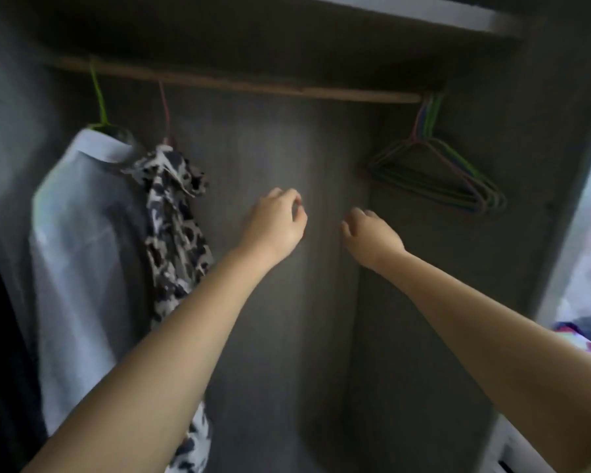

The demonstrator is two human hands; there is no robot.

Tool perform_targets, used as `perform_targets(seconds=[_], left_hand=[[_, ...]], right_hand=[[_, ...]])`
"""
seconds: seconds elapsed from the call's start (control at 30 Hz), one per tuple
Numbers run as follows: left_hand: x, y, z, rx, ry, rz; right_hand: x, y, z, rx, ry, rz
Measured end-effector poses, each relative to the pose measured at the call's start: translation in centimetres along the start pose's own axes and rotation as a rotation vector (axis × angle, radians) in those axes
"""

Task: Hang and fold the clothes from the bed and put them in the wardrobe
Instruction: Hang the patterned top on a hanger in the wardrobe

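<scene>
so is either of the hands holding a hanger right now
No, the left hand and right hand are both bare, below and apart from the bunch of coloured wire hangers on the wooden rail.

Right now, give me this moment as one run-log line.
wardrobe rail: shirt, patterned garment hung | spare hangers right end | left hand, right hand holding nothing

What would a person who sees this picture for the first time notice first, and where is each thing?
Two bare forearms reach into the open wardrobe, the left hand and right hand loosely curled and holding nothing, in the middle. At the left, a white shirt on a green hanger and a black-and-white patterned garment hang from the wooden rail. At the rail's right end hangs a bunch of bare coloured hangers.
</scene>
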State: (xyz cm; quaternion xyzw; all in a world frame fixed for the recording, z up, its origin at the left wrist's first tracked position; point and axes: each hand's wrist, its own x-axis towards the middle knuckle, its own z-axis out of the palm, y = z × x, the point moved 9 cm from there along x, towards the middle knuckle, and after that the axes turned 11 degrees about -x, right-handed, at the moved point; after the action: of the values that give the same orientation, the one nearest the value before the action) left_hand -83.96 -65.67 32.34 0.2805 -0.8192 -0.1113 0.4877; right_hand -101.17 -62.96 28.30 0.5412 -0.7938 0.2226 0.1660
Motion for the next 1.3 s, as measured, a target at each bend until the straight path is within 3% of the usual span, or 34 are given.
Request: perform_targets(seconds=[0.13,0.37,0.53,0.7,0.93,1.3], left_hand=[[-5.3,0.2,10.0,0.008,-0.228,-0.103],[-18.0,9.3,26.3,-0.111,-0.636,-0.038],[-26.2,20.5,34.5,-0.261,-0.922,0.145],[-35.8,31.7,39.3,-0.379,-1.197,0.413],[-50.7,42.8,36.9,-0.550,-1.473,0.819],[-69.2,48.1,24.8,-0.631,-1.752,1.285]], right_hand=[[-7.4,7.5,1.3,-0.162,-0.060,0.069],[-24.2,21.6,5.0,-0.231,-0.263,0.341],[-38.4,31.5,2.5,-0.308,-0.399,0.692],[-53.2,36.2,-3.4,-0.369,-0.399,1.050],[-71.0,32.6,-10.4,-0.407,-0.330,1.536],[-91.5,16.8,-16.6,-0.420,-0.300,2.073]])
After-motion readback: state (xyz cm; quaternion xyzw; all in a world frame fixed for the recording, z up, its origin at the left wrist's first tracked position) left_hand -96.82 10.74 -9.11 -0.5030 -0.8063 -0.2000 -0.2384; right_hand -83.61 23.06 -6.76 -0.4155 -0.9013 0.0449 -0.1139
